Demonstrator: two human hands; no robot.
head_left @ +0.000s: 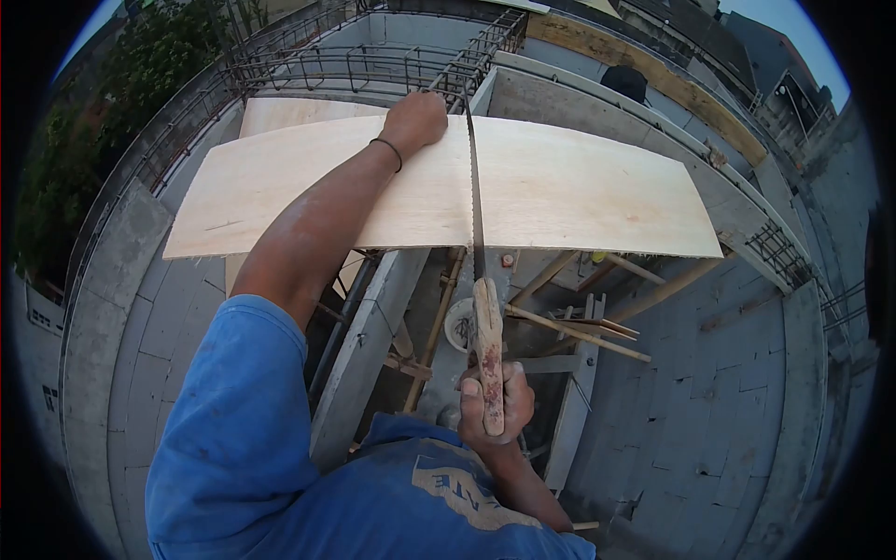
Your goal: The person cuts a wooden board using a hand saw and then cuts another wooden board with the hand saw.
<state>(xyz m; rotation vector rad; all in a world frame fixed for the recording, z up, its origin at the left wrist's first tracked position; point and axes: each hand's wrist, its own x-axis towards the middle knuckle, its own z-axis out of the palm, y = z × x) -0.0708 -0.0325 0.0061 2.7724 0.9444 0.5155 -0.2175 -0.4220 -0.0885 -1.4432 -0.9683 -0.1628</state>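
A pale plywood sheet (588, 191) lies across in front of me. My left hand (416, 119) is closed at its far edge, just left of the saw blade, its fingertips partly hidden. Low in the middle, my right hand (497, 403) is wrapped round the worn wooden handle of a hand saw (487, 345). The toothed blade points away from me, along a straight line running from the sheet's near edge to its far edge. On both sides of this line the sheet lies roughly level.
Another pale board (308, 114) shows behind the sheet. Rebar cages (373, 65) run along the wall tops at the back. Below are a concrete beam (369, 345), bamboo poles (579, 331), a white bucket (457, 324) and grey block walls (691, 401). A dark rounded shape (623, 82) is at the back right.
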